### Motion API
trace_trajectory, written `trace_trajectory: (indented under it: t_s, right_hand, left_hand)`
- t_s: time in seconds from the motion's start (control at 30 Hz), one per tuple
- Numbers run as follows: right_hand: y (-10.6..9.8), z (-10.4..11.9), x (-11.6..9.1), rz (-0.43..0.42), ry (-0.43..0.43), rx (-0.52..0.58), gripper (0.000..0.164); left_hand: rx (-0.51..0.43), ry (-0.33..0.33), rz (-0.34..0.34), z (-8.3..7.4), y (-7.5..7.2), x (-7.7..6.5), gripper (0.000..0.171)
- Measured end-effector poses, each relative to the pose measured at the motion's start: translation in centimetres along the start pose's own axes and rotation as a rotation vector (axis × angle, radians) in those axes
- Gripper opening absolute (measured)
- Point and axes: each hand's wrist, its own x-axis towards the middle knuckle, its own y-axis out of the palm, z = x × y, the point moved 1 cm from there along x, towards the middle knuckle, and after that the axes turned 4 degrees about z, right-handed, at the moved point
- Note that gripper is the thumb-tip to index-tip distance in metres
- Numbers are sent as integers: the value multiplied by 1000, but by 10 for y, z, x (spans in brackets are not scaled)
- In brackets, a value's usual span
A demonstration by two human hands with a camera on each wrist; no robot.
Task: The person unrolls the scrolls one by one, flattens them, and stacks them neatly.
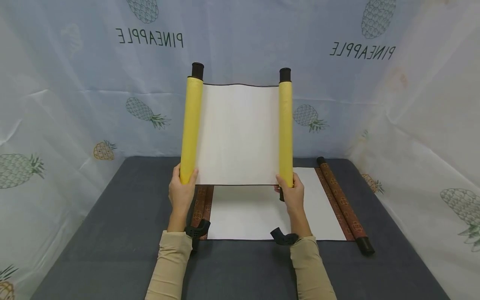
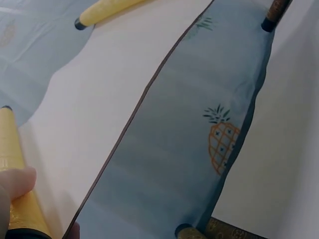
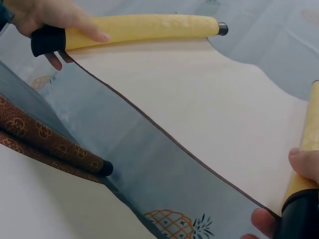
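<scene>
Yellow-backed and partly unrolled, a scroll [image 1: 238, 133] is held up in the centre of the frame, its blank white sheet spread between two near-upright rolls. Its left roll [image 1: 191, 125] is grasped near the lower end by the left grip [image 1: 181, 196], and its right roll [image 1: 286, 129] is likewise grasped by the right grip [image 1: 293, 196]. Below, a brown patterned scroll [image 1: 240, 216] is laid open on the dark grey bench [image 1: 108, 233], its right-hand roller [image 1: 343, 204] slanted toward the lower right. Mirrored "PINEAPPLE" lettering is printed on the cloth backdrop [image 1: 243, 37] across the top.
</scene>
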Motion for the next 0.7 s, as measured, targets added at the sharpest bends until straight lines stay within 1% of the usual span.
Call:
trace_trajectory:
  t_s: [0.13, 0.27, 0.4, 0.5, 0.6, 0.7]
  right_hand:
    - [-2, 0, 0, 25, -10, -7, 41]
    - [-1, 1, -1, 9, -41, 1, 36]
    - [-2, 1, -1, -30, -88, 26, 28]
    - [-3, 1, 0, -54, -103, 46, 25]
    - [-4, 0, 0, -67, -98, 67, 22]
    - [-5, 0, 0, -74, -93, 89, 23]
  left_hand:
    - [8, 18, -37, 2, 2, 0, 54]
    - [-11, 56, -71, 1, 3, 0, 52]
    - [-89, 94, -89, -3, 4, -2, 51]
    - [-155, 107, -97, -5, 3, -1, 50]
    - [-199, 99, -102, -5, 2, -1, 48]
    - [-220, 89, -96, -6, 0, -1, 46]
